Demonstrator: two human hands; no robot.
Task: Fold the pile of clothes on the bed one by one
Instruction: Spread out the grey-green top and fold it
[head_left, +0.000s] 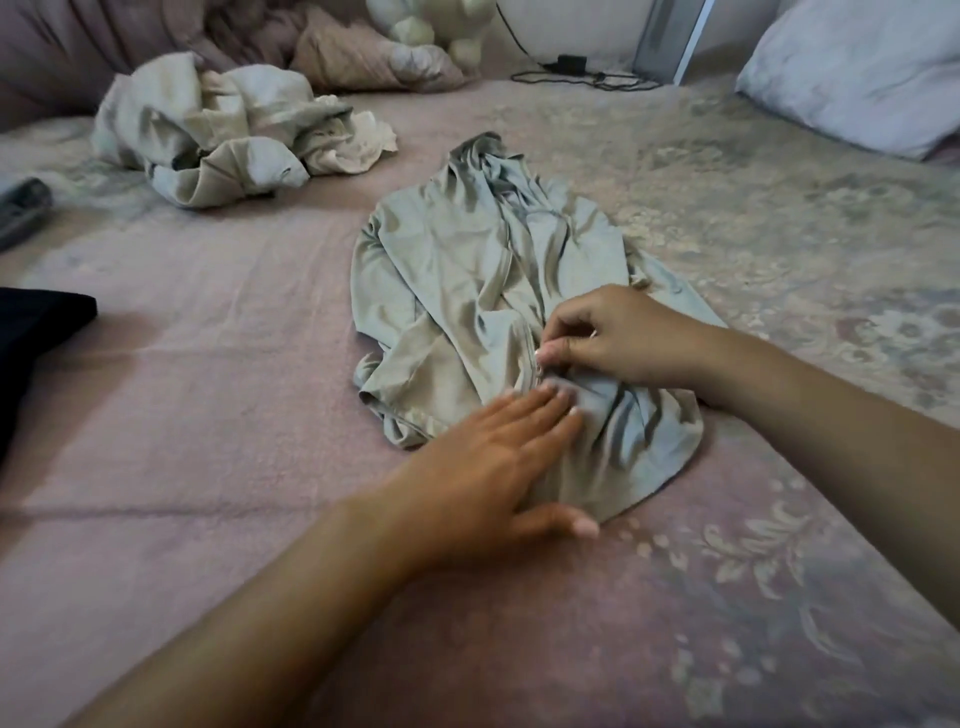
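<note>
A pale grey-green zip-up garment lies spread and wrinkled in the middle of the bed. My left hand lies flat on its near hem with straight fingers, pressing the cloth down. My right hand has curled fingers that pinch the small zipper pull at the garment's lower front, just above my left fingertips. A crumpled pile of pale clothes sits at the far left of the bed.
The bed has a pink floral cover. A dark cloth lies at the left edge, with a grey object beyond it. A white pillow is far right. A plush toy, a cushion and a black cable are at the back.
</note>
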